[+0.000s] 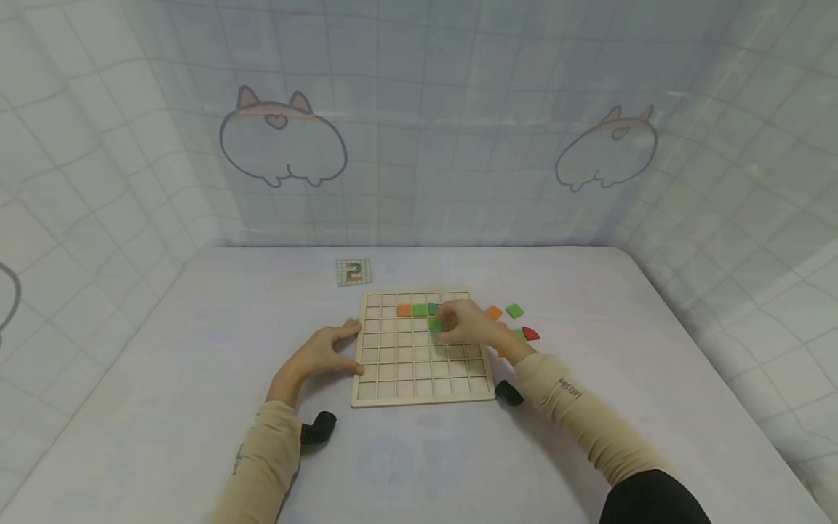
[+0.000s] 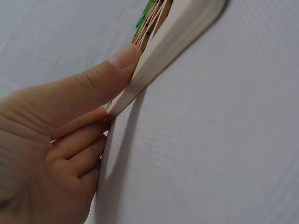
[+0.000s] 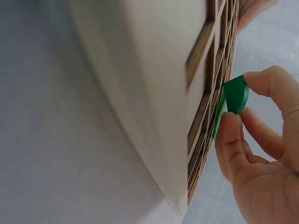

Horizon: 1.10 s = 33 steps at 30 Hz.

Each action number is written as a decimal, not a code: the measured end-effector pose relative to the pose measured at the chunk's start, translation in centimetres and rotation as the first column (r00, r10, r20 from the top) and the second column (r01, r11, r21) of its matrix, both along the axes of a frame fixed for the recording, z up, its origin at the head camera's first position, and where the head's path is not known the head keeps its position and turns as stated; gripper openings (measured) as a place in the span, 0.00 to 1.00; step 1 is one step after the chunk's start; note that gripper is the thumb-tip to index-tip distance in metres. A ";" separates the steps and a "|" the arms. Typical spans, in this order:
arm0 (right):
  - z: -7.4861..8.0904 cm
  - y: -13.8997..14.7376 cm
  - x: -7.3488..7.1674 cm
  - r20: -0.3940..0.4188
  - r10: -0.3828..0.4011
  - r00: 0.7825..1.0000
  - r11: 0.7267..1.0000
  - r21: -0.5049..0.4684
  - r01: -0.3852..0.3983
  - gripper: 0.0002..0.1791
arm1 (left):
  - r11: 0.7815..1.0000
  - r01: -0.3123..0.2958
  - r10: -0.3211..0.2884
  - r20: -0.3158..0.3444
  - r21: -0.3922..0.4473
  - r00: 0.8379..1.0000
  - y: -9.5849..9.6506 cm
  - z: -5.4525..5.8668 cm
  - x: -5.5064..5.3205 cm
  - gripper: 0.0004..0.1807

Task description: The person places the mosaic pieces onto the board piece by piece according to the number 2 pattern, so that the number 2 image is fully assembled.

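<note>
A pale wooden grid board (image 1: 404, 370) lies on the table. My left hand (image 1: 323, 351) rests against its left edge, thumb and fingers spread apart along the rim; the thumb (image 2: 124, 57) touches the wooden side. Over the upper right part of the board, my right hand (image 1: 466, 322) pinches a green piece with a rounded edge (image 3: 237, 94) between thumb and fingertips. An orange square (image 1: 404, 311) and a green square (image 1: 420, 310) sit side by side in an upper row. Beside them is a darker green piece (image 1: 433, 308), partly hidden by the right hand.
Right of the board lie loose pieces, among them an orange one (image 1: 494, 312), a green one (image 1: 514, 311) and a red rounded one (image 1: 531, 334); the right forearm hides some. A small pattern card (image 1: 353, 272) lies behind the board. Patterned curtains (image 1: 419, 145) surround the table.
</note>
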State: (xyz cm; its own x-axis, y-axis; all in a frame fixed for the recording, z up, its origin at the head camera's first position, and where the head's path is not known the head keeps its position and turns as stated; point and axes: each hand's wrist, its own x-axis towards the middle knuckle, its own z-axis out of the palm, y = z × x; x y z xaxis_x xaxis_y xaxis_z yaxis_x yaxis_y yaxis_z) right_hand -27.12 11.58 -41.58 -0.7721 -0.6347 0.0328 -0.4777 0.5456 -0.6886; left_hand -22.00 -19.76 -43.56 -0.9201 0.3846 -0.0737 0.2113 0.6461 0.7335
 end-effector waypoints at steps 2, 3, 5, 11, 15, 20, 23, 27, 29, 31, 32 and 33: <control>-0.1 -0.1 0.0 -0.007 0.007 1.000 1.000 0.019 -0.007 0.19 | 1.000 0.000 0.000 0.000 -0.002 1.000 0.0 0.0 0.0 0.51; -0.2 -0.2 -0.1 -0.018 0.014 1.000 0.999 0.030 -0.013 0.18 | 1.000 0.002 -0.002 0.000 -0.003 1.000 0.0 0.0 0.0 0.51; -0.2 -0.2 -0.1 -0.035 0.028 0.999 0.999 0.046 -0.026 0.17 | 1.000 0.003 -0.003 0.001 -0.002 1.000 0.0 0.0 0.0 0.51; -0.4 -0.5 -0.3 -0.112 0.073 0.991 0.994 0.084 -0.064 0.14 | 1.000 0.003 -0.003 0.000 0.001 1.000 0.0 0.1 0.0 0.51; -0.4 -0.9 -0.2 -0.177 0.119 0.977 0.989 0.113 -0.100 0.11 | 1.000 0.007 -0.007 -0.007 -0.005 1.000 0.0 0.2 -0.1 0.51; -0.2 -1.5 0.0 -0.266 0.201 0.943 0.972 0.177 -0.157 0.10 | 1.000 0.008 -0.008 -0.012 -0.007 1.000 -0.1 0.2 0.0 0.51; 0.0 -1.7 0.3 -0.285 0.217 0.934 0.966 0.202 -0.163 0.10 | 1.000 0.009 -0.009 -0.011 -0.006 1.000 -0.1 0.2 0.0 0.51; 0.1 -1.6 0.4 -0.270 0.209 0.940 0.965 0.213 -0.153 0.10 | 1.000 0.008 -0.008 -0.005 -0.006 1.000 0.0 0.3 0.0 0.51; 0.0 -1.4 0.3 -0.268 0.201 0.942 0.967 0.208 -0.147 0.10 | 1.000 0.007 -0.007 -0.006 -0.007 1.000 0.0 0.3 0.0 0.51; 0.0 -1.2 0.2 -0.265 0.191 0.945 0.970 0.200 -0.140 0.10 | 1.000 0.005 -0.005 -0.007 -0.007 1.000 0.0 0.3 0.0 0.51; 0.0 -1.1 0.2 -0.265 0.188 0.946 0.971 0.197 -0.138 0.09 | 1.000 0.005 -0.005 -0.007 -0.006 1.000 0.1 0.4 0.1 0.51; 0.0 -1.0 0.1 -0.264 0.187 0.946 0.971 0.195 -0.137 0.09 | 1.000 0.004 -0.004 -0.007 -0.006 1.000 0.1 0.4 0.1 0.51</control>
State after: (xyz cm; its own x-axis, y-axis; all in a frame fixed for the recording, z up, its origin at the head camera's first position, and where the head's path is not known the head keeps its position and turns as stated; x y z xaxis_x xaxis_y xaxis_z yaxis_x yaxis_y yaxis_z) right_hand -27.00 10.59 -41.61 -0.6341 -0.7653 0.1106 -0.7283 0.5431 -0.4179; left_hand -21.92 -19.69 -43.17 -0.9190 0.3880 -0.0698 0.2190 0.6498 0.7279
